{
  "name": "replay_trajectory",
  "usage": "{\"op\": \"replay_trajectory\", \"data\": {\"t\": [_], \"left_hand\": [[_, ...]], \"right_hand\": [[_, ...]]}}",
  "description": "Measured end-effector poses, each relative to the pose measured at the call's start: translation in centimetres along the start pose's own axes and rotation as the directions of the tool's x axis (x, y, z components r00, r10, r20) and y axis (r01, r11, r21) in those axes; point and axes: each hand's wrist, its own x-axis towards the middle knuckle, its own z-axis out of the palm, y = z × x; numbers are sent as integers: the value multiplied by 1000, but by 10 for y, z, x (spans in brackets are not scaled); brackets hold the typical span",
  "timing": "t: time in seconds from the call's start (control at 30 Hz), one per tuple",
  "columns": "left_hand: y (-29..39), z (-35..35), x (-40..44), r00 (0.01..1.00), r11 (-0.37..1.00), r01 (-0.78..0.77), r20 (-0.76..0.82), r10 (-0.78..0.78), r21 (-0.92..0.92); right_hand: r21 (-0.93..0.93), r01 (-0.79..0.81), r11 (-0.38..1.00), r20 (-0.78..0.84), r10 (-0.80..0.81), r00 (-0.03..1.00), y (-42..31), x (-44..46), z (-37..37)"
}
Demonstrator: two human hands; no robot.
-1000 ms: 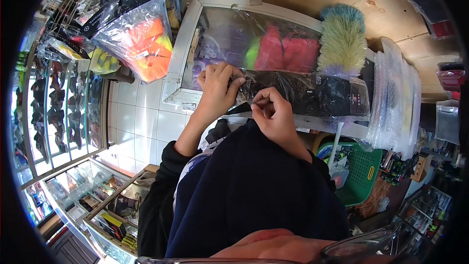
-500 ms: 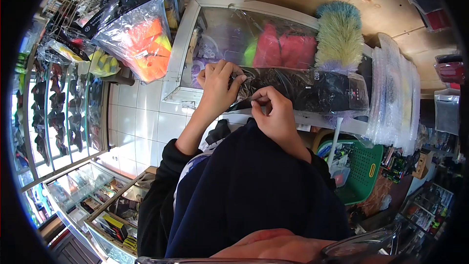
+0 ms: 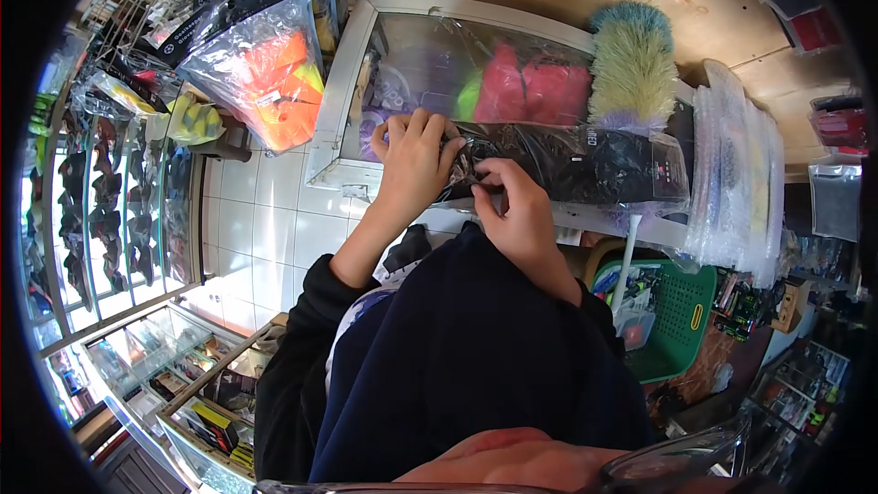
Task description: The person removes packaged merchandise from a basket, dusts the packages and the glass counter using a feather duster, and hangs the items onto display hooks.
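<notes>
Two hands [image 3: 413,163] [image 3: 519,215] — one black packet [image 3: 585,169]

Two hands [image 3: 413,163] [image 3: 521,212], one fluffy duster [image 3: 633,69], one green basket [image 3: 679,313]

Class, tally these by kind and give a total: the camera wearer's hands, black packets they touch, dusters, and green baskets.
Hands: 2 (left hand, right hand)
Black packet: 1
Duster: 1
Green basket: 1
Total: 5
</notes>
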Motion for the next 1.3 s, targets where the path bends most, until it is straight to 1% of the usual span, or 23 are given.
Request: {"op": "replay_trajectory", "data": {"t": [0.03, 0.07, 0.13, 0.17, 0.23, 0.27, 0.33, 0.43, 0.73, 0.87, 1.3], "left_hand": [[0, 0, 0, 1000, 1000, -3, -1, 3, 4], [0, 0, 0, 1000, 1000, -5, 1, 5, 2], [0, 0, 0, 1000, 1000, 11, 17, -11, -11], [0, 1, 0, 1000, 1000, 7, 20, -6, -12], [-2, 3, -1, 1000, 1000, 3, 1, -3, -21], [-2, 3, -1, 1000, 1000, 0, 2, 0, -21], [-2, 3, -1, 1000, 1000, 20, 1, -20, -9], [-1, 3, -1, 1000, 1000, 24, 2, -23, -9], [-1, 3, -1, 1000, 1000, 30, -2, -30, -7], [0, 2, 0, 999, 999, 32, 17, -31, -21], [-2, 4, -1, 1000, 999, 21, -3, -21, -41]], "right_hand": [[-4, 47, 999, -13, -47, 999, 1, -1, 0], [-6, 44, 999, -15, -44, 999, 3, -3, 1], [-196, 146, 970, 36, -141, 989, 8, -7, 2], [-197, 143, 970, 32, -139, 990, 7, -7, 1], [-325, 192, 926, 102, -168, 981, 3, -8, 0], [-326, 190, 926, 99, -167, 981, 3, -9, 0], [-422, 225, 878, 144, -180, 973, 2, -9, 1], [-467, 240, 851, 172, -179, 969, -1, -10, -2], [-553, 211, 806, 240, -88, 967, -9, -18, -14], [-561, 203, 803, 250, -69, 966, -9, -22, -18], [-576, 225, 786, 263, -83, 961, -7, -29, -20]]}}
